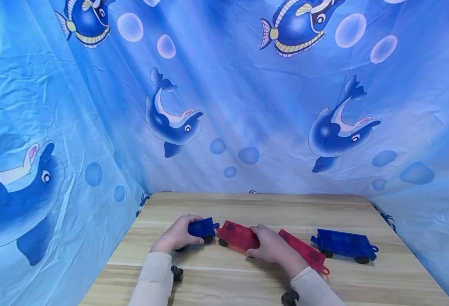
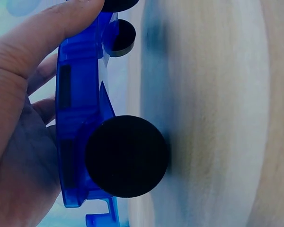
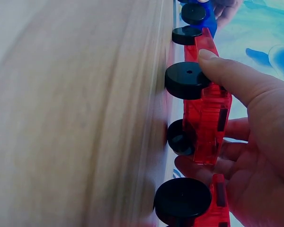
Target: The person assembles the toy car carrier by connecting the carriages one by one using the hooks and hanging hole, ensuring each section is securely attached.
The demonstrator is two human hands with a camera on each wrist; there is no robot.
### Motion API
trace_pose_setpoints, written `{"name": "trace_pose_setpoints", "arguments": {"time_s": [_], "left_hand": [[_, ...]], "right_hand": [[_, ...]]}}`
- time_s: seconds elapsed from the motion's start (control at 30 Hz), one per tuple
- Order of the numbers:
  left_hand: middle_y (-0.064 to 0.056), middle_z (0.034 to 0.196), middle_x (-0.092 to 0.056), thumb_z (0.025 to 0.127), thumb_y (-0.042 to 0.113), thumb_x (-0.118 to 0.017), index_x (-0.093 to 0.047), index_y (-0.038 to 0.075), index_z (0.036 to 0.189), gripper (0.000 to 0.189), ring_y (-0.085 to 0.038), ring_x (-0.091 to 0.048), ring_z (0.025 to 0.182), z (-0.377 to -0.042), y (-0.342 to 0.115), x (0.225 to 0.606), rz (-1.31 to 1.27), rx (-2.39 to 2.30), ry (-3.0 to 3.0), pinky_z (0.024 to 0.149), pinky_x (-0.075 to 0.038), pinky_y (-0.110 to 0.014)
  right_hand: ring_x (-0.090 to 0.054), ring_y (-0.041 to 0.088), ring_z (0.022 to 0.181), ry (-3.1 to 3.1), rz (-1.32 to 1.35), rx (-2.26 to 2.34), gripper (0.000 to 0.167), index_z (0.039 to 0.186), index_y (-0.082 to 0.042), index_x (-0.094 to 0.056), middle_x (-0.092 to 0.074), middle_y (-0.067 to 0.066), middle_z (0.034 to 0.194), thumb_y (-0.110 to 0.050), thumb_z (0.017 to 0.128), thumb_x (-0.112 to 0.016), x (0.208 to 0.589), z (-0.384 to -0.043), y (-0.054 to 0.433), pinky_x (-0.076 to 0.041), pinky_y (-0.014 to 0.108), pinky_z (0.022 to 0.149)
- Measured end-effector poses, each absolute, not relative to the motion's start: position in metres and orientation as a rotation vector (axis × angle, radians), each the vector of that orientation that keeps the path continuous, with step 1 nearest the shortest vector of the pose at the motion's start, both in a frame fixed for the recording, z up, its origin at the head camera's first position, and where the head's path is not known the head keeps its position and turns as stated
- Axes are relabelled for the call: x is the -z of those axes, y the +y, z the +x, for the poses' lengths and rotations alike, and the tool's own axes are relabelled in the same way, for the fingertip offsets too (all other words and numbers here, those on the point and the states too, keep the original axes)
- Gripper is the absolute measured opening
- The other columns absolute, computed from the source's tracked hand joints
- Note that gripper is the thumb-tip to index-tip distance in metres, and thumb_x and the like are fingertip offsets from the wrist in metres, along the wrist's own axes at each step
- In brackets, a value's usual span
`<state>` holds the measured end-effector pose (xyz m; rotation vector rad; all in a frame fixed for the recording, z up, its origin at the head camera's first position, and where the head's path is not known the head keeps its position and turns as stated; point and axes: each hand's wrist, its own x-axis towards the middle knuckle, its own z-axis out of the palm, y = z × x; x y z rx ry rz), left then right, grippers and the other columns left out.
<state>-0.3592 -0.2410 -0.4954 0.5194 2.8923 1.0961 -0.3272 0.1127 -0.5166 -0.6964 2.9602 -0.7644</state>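
Observation:
My left hand (image 1: 178,233) grips a translucent blue toy train wagon (image 1: 202,228) with black wheels. In the left wrist view, the thumb lies along this blue wagon (image 2: 80,94) and the fingers are behind it. A translucent red wagon (image 1: 236,236) is held by my right hand (image 1: 270,245), thumb on its near side in the right wrist view (image 3: 206,118). The blue wagon's hook meets the red wagon's left end; whether they are linked I cannot tell. Close behind my right wrist is a second red wagon (image 1: 305,250), partly hidden by the hand.
A second blue wagon (image 1: 343,244) stands on its wheels at the right, near the second red wagon's end. The wooden tabletop (image 1: 217,280) carries everything. Blue curtains (image 1: 224,106) printed with dolphins and fish hang behind and at both sides.

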Motion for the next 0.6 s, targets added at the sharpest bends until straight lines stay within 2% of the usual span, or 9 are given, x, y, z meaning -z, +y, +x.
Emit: {"name": "trace_pose_setpoints", "arguments": {"time_s": [0.4, 0.6], "left_hand": [[-0.006, 0.136, -0.06, 0.076, 0.024, -0.097, -0.065, 0.016, 0.141, 0.073, -0.035, -0.058, 0.126, -0.3602, -0.241, 0.4976, 0.506, -1.101, 2.897, 0.102, -0.051, -0.057], [-0.004, 0.137, -0.059, 0.076, 0.023, -0.097, -0.065, 0.016, 0.142, 0.074, -0.036, -0.057, 0.128, -0.3601, -0.2404, 0.4983, 0.491, -1.115, 2.897, 0.103, -0.051, -0.057]], "right_hand": [[-0.062, 0.029, 0.119, 2.961, -0.692, 0.762, 0.087, 0.15, -0.005, -0.055, -0.063, 0.01, 0.132, -0.048, 0.083, -0.088, 0.5164, -0.3273, 0.1122, -0.054, 0.051, 0.098], [-0.061, 0.03, 0.122, 2.96, -0.683, 0.763, 0.086, 0.151, -0.005, -0.055, -0.062, 0.012, 0.135, -0.048, 0.083, -0.088, 0.5168, -0.3267, 0.1127, -0.053, 0.051, 0.1]]}}
